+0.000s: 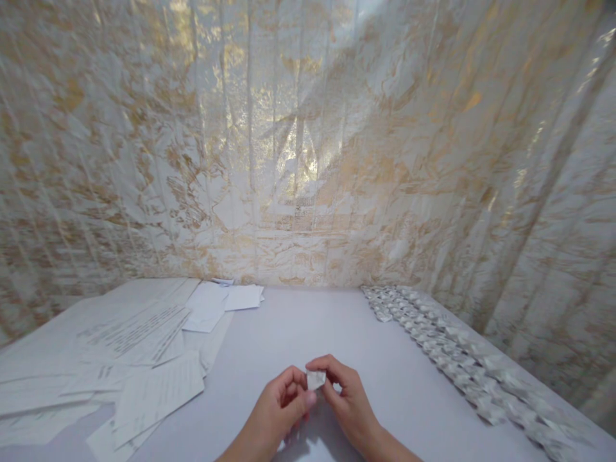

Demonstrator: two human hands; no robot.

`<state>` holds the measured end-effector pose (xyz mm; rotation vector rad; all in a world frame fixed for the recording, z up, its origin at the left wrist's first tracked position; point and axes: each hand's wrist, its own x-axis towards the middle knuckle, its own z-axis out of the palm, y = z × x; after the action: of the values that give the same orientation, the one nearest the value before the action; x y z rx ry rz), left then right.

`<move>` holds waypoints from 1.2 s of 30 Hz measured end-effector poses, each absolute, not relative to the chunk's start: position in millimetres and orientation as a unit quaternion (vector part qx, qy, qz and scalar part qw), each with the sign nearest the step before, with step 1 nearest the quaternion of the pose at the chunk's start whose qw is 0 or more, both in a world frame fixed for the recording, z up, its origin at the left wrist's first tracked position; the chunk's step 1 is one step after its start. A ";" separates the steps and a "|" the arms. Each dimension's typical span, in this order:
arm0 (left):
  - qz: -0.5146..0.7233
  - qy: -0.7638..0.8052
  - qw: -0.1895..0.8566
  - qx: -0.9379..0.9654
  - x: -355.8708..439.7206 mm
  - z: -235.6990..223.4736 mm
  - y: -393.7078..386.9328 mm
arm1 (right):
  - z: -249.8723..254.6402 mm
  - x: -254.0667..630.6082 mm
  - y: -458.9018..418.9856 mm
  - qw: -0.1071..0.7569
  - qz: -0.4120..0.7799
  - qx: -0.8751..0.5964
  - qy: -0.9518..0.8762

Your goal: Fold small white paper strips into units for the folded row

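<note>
You're pinching the paper [316, 380], left hand [283, 403] and right hand [350, 396] nearly closed on it, centre front over the table [298, 327]! Rows of folded pieces [450, 350] look done at right; flat sheets [161, 391] at left look unworked.

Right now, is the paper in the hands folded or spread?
Folded: the small white paper between the left hand and right hand is a compact, angular piece; its creases are too small to tell.

Folded paper [316, 380]: white; table [308, 321]: pale lavender; sheets [158, 398], 8 o'clock: white, grey printed lines; folded strips [433, 335], 4 o'clock: mottled white-grey; curtain [298, 141], 12 o'clock: whitish, gold-brown marbled streaks
</note>
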<state>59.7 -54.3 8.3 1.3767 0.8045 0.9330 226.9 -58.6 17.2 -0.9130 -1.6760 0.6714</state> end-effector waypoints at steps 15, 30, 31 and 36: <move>0.397 0.379 0.542 0.636 67.4 20.7 -72.4 | 19.0 222.4 -61.5 0.525 0.261 -0.407 -0.700; 0.434 0.345 0.611 0.565 62.5 17.3 -63.1 | 17.8 225.7 -58.4 0.537 0.287 -0.362 -0.705; 0.432 0.347 0.613 0.564 63.2 16.1 -61.8 | 17.5 226.0 -58.2 0.536 0.280 -0.359 -0.711; 0.419 0.385 0.591 0.571 63.8 14.4 -57.2 | 18.0 226.7 -60.0 0.516 0.271 -0.346 -0.736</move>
<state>63.8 -57.2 14.4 1.3295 0.8951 0.9758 226.7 -60.0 18.0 -0.8300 -1.7674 0.6510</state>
